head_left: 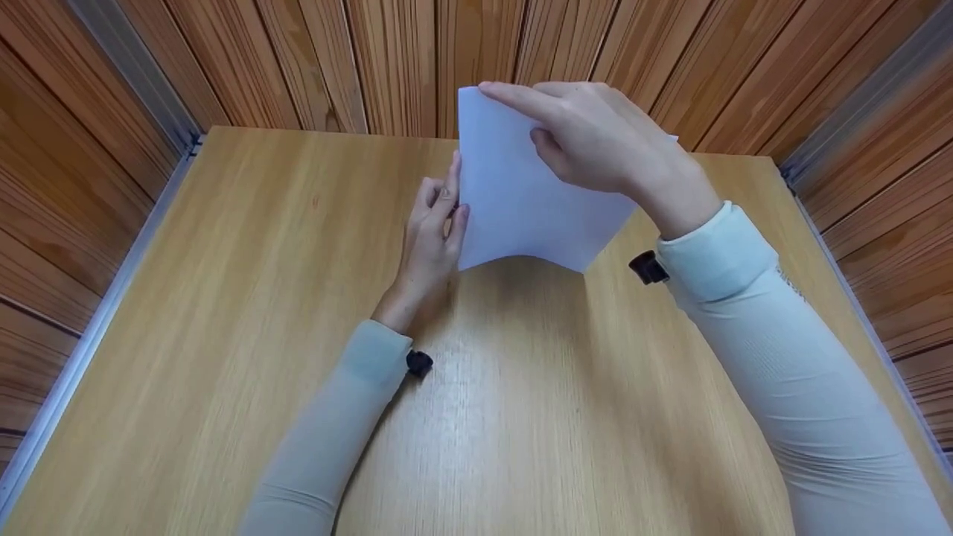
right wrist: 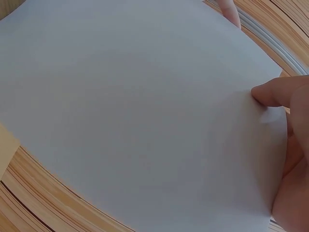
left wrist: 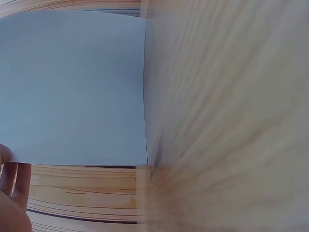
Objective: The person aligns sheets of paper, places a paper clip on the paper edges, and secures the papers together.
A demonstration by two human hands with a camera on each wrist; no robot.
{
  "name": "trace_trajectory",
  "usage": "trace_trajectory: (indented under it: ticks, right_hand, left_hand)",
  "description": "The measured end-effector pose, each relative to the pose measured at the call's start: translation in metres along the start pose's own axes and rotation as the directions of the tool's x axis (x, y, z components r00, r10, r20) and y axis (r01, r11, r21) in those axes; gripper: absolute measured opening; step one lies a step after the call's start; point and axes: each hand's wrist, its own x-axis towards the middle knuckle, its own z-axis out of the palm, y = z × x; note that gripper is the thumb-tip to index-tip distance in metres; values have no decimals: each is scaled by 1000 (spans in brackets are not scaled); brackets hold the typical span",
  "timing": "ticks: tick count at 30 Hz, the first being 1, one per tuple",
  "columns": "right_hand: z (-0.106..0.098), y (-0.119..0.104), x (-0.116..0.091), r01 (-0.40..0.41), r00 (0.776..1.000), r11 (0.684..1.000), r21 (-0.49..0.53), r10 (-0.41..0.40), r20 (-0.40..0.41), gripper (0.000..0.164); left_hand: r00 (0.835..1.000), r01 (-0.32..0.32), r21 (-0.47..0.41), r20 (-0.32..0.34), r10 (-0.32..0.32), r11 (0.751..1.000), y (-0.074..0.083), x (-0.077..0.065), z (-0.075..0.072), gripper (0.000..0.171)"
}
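Note:
A white sheet of paper (head_left: pixel 514 193) stands raised at the back of the table, its lower edge bowed. My left hand (head_left: pixel 428 238) holds its left edge, thumb at the near face. In the left wrist view, the thumb shows on the paper (left wrist: pixel 72 87) with other fingers of the left hand (left wrist: pixel 14 203) by its edge. My right hand (head_left: pixel 603 138) grips the top edge, index finger stretched toward the upper left corner. From the right wrist, the thumb of the right hand (right wrist: pixel 294 135) presses the paper (right wrist: pixel 130 111), and the other fingers are partly hidden behind it.
The light wooden table (head_left: pixel 260 298) lies under both arms. Wood-plank walls (head_left: pixel 394 67) rise at the back and sides, with metal rails (head_left: pixel 134 260) along the side edges. Dark wrist devices (head_left: pixel 420 363) sit at both cuffs.

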Motion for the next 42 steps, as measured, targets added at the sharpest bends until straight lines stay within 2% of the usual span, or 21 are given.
trace_trajectory:
  ticks: [5, 12, 34, 42]
  right_hand:
    - [-2, -1, 1, 18, 1000, 1000, 19, -18, -9, 59]
    - [-2, -2, 1, 35, 999, 999, 25, -34, -12, 69]
    - [1, -4, 6, -11, 999, 1000, 17, 10, 43, 69]
    - [1, -3, 5, -2, 999, 1000, 15, 1, 40, 70]
  left_hand:
    - [1000, -20, -5, 1, 20, 1000, 1, 1, 0, 58]
    - [998, -63, -11, -12, 63, 998, 0, 2, 1, 54]
    - [999, -24, -16, 26, 24, 1000, 1, -1, -2, 59]
    - [998, -66, 10, -19, 66, 998, -1, 1, 0, 55]
